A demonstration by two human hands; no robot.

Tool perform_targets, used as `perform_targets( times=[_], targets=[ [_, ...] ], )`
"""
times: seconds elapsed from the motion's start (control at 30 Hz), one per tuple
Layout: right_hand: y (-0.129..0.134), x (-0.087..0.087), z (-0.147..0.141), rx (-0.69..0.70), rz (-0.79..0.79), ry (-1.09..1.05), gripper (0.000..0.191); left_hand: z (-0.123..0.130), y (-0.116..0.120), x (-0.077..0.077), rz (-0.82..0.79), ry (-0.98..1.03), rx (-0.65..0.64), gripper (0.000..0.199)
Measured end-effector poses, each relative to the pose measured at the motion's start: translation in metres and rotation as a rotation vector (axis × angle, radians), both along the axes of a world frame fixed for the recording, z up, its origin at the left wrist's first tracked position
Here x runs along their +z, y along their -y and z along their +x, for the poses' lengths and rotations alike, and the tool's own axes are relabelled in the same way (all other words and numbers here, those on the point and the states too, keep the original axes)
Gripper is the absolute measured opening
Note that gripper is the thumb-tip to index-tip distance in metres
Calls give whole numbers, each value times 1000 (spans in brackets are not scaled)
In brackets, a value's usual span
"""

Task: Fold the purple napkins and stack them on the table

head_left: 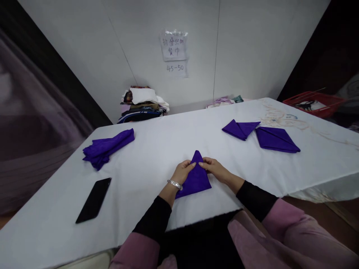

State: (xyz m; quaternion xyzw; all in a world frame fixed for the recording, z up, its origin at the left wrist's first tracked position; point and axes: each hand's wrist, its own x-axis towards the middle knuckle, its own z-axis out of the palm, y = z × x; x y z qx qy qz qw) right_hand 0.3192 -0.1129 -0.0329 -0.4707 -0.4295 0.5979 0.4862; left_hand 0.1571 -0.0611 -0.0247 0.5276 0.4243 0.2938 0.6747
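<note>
A purple cloth napkin (pixel 197 181), folded to a triangle with its tip pointing away from me, is between my hands near the table's front edge. My left hand (pixel 183 172) pinches its left side below the tip, thumb on top. Opposite it, my right hand (pixel 213 168) grips the right side, its thumb also on the cloth and its other fingers partly hidden behind. Two folded purple napkins, one smaller in outline (pixel 240 129) and one broader (pixel 276 139), lie to the right. On the left rests a loose, bunched purple cloth (pixel 108 147).
A white cloth covers the table (pixel 146 172). A black phone-like slab (pixel 94 200) lies at the left front. Behind the far edge stand a pile of folded clothes (pixel 144 104) and more fabric (pixel 221 102). Farther right is a red basket (pixel 314 104). Handwritten paper signs (pixel 175 52) hang on the wall.
</note>
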Motion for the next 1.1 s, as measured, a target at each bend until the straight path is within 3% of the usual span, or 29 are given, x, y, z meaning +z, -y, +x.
perform_targets(
  times=[0.17,0.3,0.4,0.53,0.77,1.1],
  targets=[
    [12,-13,-3,-2,67,11,37,1,-5,-3,-60,70,80,36],
    [2,-11,-1,-255,261,220,37,7,-1,-3,-41,82,98,36],
    [-10,0,0,-338,324,289,29,11,4,-1,30,77,107,36],
    [-17,12,-5,-359,352,258,23,15,9,3,117,64,103,34],
    [-15,16,-8,-340,480,276,19,15,14,8,209,96,51,32],
    [-13,22,-5,-228,412,181,18,14,20,10,289,83,41,48]
  ],
)
